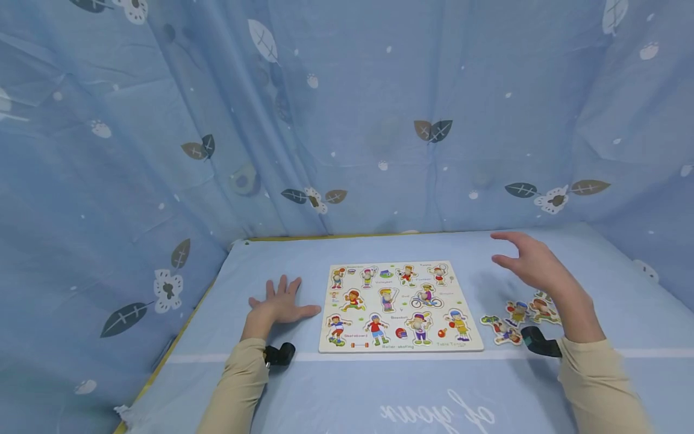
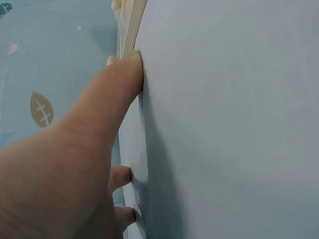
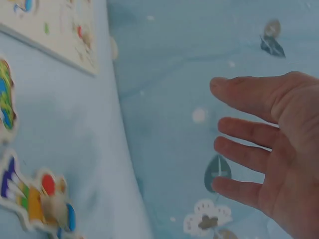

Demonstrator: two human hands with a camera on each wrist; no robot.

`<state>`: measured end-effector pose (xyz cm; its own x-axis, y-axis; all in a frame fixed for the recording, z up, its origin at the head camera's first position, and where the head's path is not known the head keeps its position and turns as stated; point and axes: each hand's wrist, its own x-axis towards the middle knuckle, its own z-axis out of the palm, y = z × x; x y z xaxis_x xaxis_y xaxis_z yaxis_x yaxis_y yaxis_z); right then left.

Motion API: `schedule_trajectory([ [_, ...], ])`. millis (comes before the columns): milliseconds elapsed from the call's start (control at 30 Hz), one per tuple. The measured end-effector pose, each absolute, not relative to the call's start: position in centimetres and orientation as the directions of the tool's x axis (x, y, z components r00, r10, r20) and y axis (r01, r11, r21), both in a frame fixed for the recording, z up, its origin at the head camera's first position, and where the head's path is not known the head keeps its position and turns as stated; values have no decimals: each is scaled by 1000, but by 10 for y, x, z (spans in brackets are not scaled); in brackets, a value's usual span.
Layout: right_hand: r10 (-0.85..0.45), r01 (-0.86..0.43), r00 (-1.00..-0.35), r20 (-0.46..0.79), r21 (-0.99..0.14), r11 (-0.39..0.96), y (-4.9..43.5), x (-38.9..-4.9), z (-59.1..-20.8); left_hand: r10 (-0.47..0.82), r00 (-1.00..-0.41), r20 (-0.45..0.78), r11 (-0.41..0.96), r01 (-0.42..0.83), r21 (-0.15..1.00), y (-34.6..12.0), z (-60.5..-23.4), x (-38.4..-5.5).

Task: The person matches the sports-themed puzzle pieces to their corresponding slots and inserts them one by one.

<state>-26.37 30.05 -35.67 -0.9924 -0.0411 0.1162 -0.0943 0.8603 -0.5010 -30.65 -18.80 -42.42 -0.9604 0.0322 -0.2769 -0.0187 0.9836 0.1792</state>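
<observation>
A wooden puzzle board (image 1: 401, 301) with printed children playing sports lies flat on the cloth, many of its figures in place. Left of it, my left hand (image 1: 280, 306) rests on the cloth with fingers spread, the thumb pointing at the board's left edge. My right hand (image 1: 534, 260) is raised over the cloth right of the board, its thumb and fingers apart and holding nothing. Below that hand, several loose puzzle pieces (image 1: 517, 311) lie in a small pile; one piece (image 3: 45, 201) with a knob shows large in the right wrist view.
A pale blue cloth (image 1: 282, 392) with white lettering covers the table. Blue patterned curtains (image 1: 352, 120) hang behind and at both sides. Each wrist wears a black camera, one of them (image 1: 280, 354) on the left sleeve.
</observation>
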Motion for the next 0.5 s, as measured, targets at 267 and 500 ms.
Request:
schedule_trajectory([
  [267,42,11,-998,55,-470,883,347,-251,-360,21,-959,-284,985,-29,169,-188,-423,-308],
  [500,69,85,-996,-53,-458,885,368,-248,-373,23,-958,-286,984,-30,178,-188,-423,-307],
])
